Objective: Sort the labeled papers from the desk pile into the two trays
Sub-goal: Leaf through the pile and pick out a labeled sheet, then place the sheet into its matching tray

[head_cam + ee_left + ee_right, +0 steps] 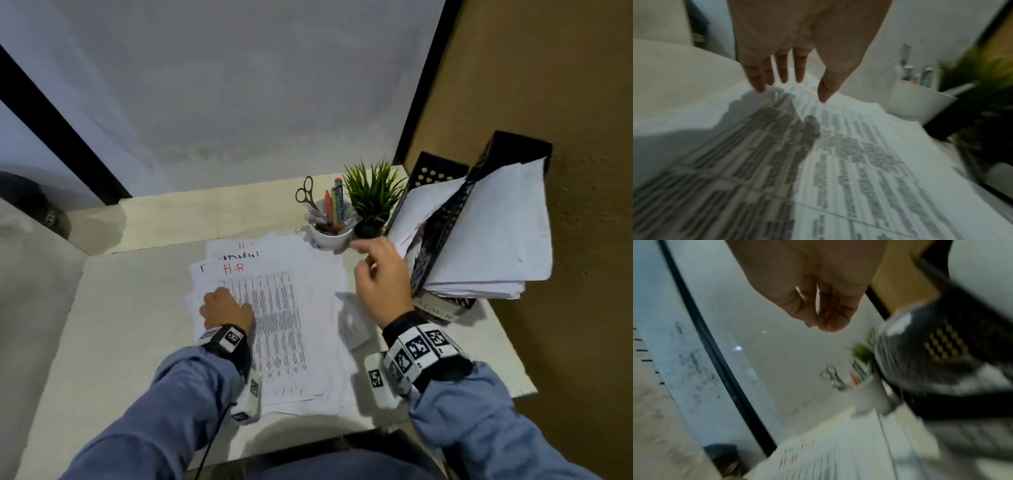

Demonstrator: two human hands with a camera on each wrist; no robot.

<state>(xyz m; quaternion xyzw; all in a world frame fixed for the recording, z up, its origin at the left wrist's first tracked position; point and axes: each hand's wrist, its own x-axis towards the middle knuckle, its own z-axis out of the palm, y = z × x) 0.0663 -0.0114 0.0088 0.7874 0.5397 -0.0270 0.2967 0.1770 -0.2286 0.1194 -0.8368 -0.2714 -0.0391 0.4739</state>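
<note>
The top sheet (274,308) of the paper pile on the worktop bears "H.R" in red above a printed table too small to read. The sheet beneath (239,255) shows "ADMIN" in black, partly covered. A label (442,312) on the tray front reads "ADMIN".

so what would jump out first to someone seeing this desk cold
Probably the pile of papers mid-desk, its top sheet marked H.R in red, with the left hand resting on it. Next, the two black trays at the right edge, already stuffed with sheets, the empty right hand hanging just beside them. Behind sit a white cup of pens and scissors and a small green plant.
</note>
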